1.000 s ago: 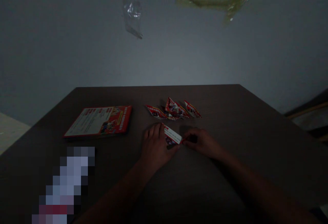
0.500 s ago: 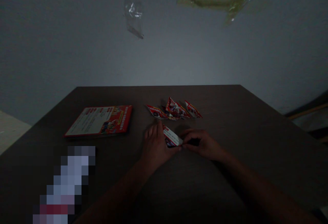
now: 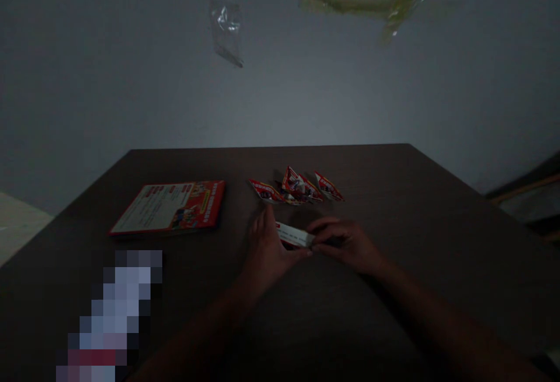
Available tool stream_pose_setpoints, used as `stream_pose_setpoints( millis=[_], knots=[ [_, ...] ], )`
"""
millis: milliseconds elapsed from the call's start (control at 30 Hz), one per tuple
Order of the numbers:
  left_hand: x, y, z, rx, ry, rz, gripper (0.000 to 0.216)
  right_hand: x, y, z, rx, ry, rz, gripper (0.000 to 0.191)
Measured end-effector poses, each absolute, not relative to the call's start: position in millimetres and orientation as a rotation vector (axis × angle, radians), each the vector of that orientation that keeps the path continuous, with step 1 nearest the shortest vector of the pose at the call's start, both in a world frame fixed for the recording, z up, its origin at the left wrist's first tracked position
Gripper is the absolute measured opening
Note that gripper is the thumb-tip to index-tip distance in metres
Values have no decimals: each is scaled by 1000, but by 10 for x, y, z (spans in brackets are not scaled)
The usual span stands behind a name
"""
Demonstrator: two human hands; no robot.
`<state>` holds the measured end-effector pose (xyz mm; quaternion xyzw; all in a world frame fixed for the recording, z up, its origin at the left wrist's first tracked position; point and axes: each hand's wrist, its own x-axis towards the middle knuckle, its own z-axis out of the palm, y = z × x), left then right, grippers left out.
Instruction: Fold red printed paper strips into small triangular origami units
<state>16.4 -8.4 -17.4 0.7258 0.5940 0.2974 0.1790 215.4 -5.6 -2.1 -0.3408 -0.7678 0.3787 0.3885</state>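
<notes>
A small folded piece of red and white printed paper (image 3: 294,234) lies on the dark table (image 3: 394,195) between my hands. My left hand (image 3: 265,249) grips its left side, fingers together and raised on edge. My right hand (image 3: 345,244) pinches its right end with curled fingers. Just beyond them sit several folded red and white paper shapes (image 3: 297,188) in a loose row.
A red and white printed booklet (image 3: 171,207) lies flat at the left of the table. A blurred-out object (image 3: 109,312) sits at the near left. Clear and greenish tape scraps (image 3: 363,0) hang on the grey wall. A chair edge (image 3: 525,195) shows at right.
The paper piece has been pressed lower and flatter between my hands. My left hand has turned more on edge and my right fingers have closed in over the paper's right end.
</notes>
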Motion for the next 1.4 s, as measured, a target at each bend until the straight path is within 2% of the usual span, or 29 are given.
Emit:
stream_pose_setpoints(
  millis=[200, 333, 600, 1400],
  knots=[
    [224, -131, -183, 1911, 1723, 1011, 119, 2165, -59, -17, -936, -1860, 816, 6],
    [225, -132, -204, 1872, 1667, 985, 121, 2168, -58, -32, -960, -1819, 743, 3],
    [242, -118, -237, 1904, 1416, 1017, 111, 2097, -47, -42, -898, -1885, 819, 4],
    [210, -142, -166, 1962, 1219, 964, 112, 2110, -85, -103, -854, -1817, 1026, 50]
  ],
)
